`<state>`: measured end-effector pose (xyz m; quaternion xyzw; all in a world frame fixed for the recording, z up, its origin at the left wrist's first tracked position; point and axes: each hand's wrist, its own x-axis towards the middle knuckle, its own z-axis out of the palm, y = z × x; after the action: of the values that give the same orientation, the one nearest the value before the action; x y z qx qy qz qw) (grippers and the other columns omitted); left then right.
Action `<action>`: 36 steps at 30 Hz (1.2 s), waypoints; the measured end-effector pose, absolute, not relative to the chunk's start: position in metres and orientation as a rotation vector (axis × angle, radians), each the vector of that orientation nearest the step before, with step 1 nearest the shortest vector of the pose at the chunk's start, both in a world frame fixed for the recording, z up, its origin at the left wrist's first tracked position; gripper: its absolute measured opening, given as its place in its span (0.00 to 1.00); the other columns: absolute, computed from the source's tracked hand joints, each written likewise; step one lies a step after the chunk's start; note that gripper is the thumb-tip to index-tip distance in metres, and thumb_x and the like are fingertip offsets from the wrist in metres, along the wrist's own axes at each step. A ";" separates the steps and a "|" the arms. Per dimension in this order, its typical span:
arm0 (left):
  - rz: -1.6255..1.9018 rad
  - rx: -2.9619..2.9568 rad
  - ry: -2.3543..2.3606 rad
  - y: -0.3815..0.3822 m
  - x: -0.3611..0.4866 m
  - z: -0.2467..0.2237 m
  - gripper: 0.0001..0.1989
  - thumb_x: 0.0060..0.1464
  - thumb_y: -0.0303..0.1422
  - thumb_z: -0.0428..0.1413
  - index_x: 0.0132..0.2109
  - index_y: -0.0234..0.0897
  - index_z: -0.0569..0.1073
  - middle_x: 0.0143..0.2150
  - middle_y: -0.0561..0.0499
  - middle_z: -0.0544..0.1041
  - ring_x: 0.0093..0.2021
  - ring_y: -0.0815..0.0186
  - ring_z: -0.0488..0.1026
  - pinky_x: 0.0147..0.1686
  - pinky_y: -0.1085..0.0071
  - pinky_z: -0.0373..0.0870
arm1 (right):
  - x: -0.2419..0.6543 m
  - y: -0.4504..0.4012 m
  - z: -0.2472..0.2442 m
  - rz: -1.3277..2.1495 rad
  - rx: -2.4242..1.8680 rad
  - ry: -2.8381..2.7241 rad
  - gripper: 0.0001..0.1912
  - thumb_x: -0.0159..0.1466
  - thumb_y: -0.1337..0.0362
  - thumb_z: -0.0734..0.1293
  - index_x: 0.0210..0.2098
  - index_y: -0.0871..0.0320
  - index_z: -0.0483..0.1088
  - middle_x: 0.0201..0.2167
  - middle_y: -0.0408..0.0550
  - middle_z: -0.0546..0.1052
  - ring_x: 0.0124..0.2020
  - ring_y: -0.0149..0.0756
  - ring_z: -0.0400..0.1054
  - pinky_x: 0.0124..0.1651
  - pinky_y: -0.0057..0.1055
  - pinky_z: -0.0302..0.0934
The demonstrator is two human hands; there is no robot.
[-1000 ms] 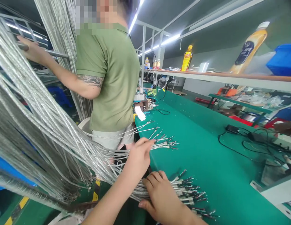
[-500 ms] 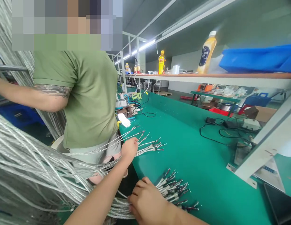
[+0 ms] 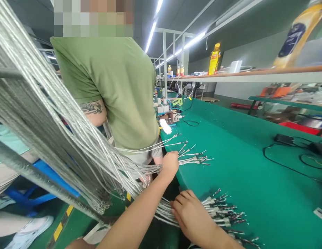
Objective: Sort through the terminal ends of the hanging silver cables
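The left hand (image 3: 170, 165) grips braided cables (image 3: 140, 169) narrowly at the edge of the green workbench (image 3: 257, 183). The right hand (image 3: 192, 215) lies open over a cable bundle (image 3: 218, 214) on it.

We have silver braided cables (image 3: 59, 114) hanging in a dense sheaf, their free ends drawn across the near edge of the green workbench (image 3: 254, 180). They fan out in two bunches there, each cable ending in a metal ferrule (image 3: 218, 211) with thin dark-tipped leads (image 3: 199, 159).

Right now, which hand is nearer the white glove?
The left hand, gripping the upper wires, is nearer, just below the white glove. The right hand lies farther down the green bench, on the lower wires.
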<state>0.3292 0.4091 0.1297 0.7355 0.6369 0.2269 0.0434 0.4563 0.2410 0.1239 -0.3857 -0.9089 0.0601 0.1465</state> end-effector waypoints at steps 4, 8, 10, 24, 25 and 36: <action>0.922 2.254 1.921 0.384 0.321 0.147 0.15 0.65 0.30 0.53 0.57 0.32 0.69 0.51 0.43 0.74 0.52 0.58 0.72 0.51 0.58 0.71 | 0.454 0.244 0.121 0.169 -1.159 -2.579 0.09 0.71 0.69 0.58 0.43 0.54 0.70 0.37 0.47 0.73 0.42 0.43 0.63 0.47 0.40 0.52; 1.135 2.283 1.793 0.318 0.299 0.168 0.15 0.66 0.30 0.49 0.59 0.39 0.67 0.56 0.45 0.72 0.58 0.58 0.67 0.58 0.60 0.65 | 0.454 0.246 0.119 0.109 -1.261 -2.515 0.09 0.70 0.69 0.58 0.42 0.56 0.70 0.38 0.50 0.71 0.43 0.46 0.62 0.47 0.43 0.52; 1.197 2.279 1.715 0.275 0.285 0.167 0.11 0.67 0.31 0.49 0.54 0.42 0.70 0.53 0.49 0.74 0.54 0.62 0.70 0.57 0.63 0.66 | 0.454 0.247 0.120 0.054 -1.321 -2.499 0.09 0.70 0.67 0.59 0.39 0.57 0.71 0.37 0.51 0.71 0.43 0.48 0.61 0.46 0.44 0.52; 1.642 2.240 1.319 0.172 0.261 0.084 0.15 0.59 0.15 0.51 0.49 0.31 0.73 0.46 0.43 0.74 0.49 0.62 0.72 0.49 0.65 0.69 | 0.457 0.251 0.129 -0.268 -1.513 -2.539 0.04 0.70 0.69 0.62 0.39 0.57 0.67 0.35 0.50 0.71 0.37 0.45 0.63 0.40 0.42 0.52; 1.638 2.261 1.291 0.175 0.266 0.088 0.16 0.59 0.14 0.51 0.49 0.32 0.73 0.47 0.43 0.74 0.50 0.62 0.71 0.50 0.65 0.69 | 0.460 0.253 0.135 -0.297 -1.520 -2.536 0.04 0.71 0.68 0.62 0.39 0.56 0.67 0.35 0.49 0.71 0.37 0.45 0.63 0.39 0.42 0.52; 1.480 2.119 1.348 0.184 0.307 0.086 0.14 0.64 0.25 0.51 0.52 0.43 0.73 0.51 0.46 0.74 0.52 0.62 0.71 0.50 0.69 0.74 | 0.523 0.272 0.209 -0.691 -1.637 -2.424 0.09 0.62 0.77 0.65 0.39 0.59 0.70 0.44 0.57 0.71 0.49 0.54 0.61 0.53 0.49 0.52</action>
<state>0.3075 0.1837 0.0856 0.7223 0.4596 0.5043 0.1131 0.5233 0.2718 0.2093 -0.5434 -0.8047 -0.2293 0.0678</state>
